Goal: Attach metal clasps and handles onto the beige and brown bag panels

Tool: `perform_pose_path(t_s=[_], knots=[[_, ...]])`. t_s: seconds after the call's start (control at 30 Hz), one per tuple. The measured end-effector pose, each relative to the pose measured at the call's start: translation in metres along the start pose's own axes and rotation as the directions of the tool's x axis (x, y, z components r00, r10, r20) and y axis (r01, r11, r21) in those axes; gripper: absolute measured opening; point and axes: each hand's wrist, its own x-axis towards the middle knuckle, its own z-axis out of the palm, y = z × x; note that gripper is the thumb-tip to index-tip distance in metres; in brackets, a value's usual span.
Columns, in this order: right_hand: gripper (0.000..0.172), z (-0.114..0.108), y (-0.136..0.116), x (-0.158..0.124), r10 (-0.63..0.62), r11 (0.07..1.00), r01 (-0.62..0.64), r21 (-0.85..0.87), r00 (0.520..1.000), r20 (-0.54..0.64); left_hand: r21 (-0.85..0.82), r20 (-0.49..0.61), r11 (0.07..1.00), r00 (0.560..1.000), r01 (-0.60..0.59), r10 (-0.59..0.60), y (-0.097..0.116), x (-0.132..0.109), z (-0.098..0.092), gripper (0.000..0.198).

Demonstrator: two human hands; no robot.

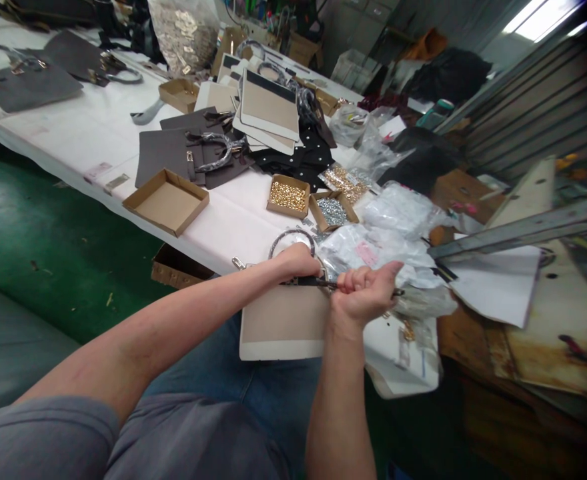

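A beige bag panel point(283, 323) with a pale border lies over my lap at the table edge. Above its top edge rises a dark, wrapped loop handle point(292, 233), and a silver metal fitting point(238, 263) shows at its left corner. My left hand point(301, 261) is closed at that top edge by the handle's base; its fingertips are hidden. Wrapped in a fist, my right hand point(366, 290) grips a slim dark metal tool point(329, 285), whose exact kind I cannot make out. The tool points left, its tip close to my left fingers.
Small cardboard boxes of gold pieces point(288, 197) and silver pieces point(332, 211) stand ahead. An open cardboard box point(167, 201) sits at the table's front edge. Grey bag panels point(166, 157) and stacked beige panels point(268, 107) lie behind. Plastic bags point(381, 247) and a metal bar point(523, 227) are right.
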Motion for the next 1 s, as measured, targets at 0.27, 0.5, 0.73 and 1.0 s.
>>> perform_pose_path(t_s=[0.27, 0.5, 0.73, 1.0], knots=[[0.076, 0.022, 0.007, 0.01, -0.018, 0.989, 0.026, -0.146, 0.998, 0.054, -0.039, -0.005, 0.999, 1.0, 0.015, -0.015, -0.001, 0.004, 0.001, 0.032], [0.074, 0.026, 0.011, 0.01, -0.047, 0.98, 0.057, -0.191, 0.997, 0.058, -0.065, 0.001, 0.998, 1.0, 0.017, -0.017, -0.001, 0.005, 0.003, 0.032], [0.074, 0.027, 0.003, 0.044, 0.258, 0.955, -0.228, -0.189, 0.954, 0.153, -0.044, -0.016, 0.999, 0.999, 0.03, -0.031, 0.005, -0.002, -0.005, 0.036], [0.066, 0.051, 0.0, 0.081, 0.367, 0.899, -0.297, -0.322, 0.913, 0.181, -0.118, 0.002, 0.991, 0.998, 0.064, -0.064, 0.011, -0.009, -0.007, 0.044]])
